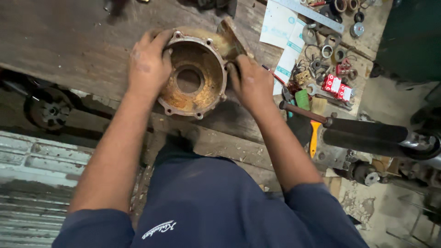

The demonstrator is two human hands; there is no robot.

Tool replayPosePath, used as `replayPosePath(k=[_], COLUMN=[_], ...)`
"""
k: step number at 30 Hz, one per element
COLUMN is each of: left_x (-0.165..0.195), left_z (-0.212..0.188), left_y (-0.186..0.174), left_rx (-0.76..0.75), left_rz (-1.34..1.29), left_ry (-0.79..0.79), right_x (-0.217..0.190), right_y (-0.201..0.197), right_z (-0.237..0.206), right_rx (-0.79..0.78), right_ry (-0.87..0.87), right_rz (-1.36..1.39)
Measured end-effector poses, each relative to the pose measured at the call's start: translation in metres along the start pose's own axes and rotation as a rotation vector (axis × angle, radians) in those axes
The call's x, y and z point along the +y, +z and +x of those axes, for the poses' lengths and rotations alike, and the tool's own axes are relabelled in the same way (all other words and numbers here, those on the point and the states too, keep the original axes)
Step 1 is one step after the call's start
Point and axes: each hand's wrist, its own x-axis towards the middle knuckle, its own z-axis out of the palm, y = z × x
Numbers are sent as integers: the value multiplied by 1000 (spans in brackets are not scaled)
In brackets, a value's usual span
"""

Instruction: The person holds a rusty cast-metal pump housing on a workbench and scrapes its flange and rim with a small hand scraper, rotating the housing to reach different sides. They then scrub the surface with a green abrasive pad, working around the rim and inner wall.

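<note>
My left hand and right hand grip opposite rims of a round, rust-caked cast-metal housing with a central bore, which rests on the worn wooden surface. Flaking rust could make my grip slip, I judge, and knock the housing into the scattered washers and small parts nearby.

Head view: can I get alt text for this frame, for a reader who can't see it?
Both bare hands hold a rusty round metal housing on a worn wooden workbench, left hand on its left rim, right hand on its right. Washers, rings and small red boxes lie scattered to the right.
</note>
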Motion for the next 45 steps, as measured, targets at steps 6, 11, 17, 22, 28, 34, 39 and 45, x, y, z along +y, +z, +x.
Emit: replayPosePath(k=[6, 11, 17, 22, 28, 34, 39, 45], left_x=[0, 1, 1, 0, -6, -12, -15, -5], left_z=[0, 0, 3, 1, 0, 3, 5, 6], left_y=[0, 1, 0, 1, 2, 3, -1, -3], left_rx=[43, 17, 27, -15, 2, 33, -8, 51], left_rz=[22, 18, 10, 15, -12, 44, -28, -32], left_ry=[26, 7, 5, -49, 6, 64, 77, 107], right_x=[-2, -1, -2, 4, -2, -4, -2, -16], right_y=[-1, 1, 1, 3, -1, -7, -12, -7], right_z=[8, 15, 14, 11, -16, -34, -30, -52], right_rx=[19, -47, -30, -20, -100, -98, -132, -3], right_ry=[-76, -20, -34, -77, -7, -116, -154, -50], right_rz=[-37, -77, -33, -25, 43, 10, -13, 5])
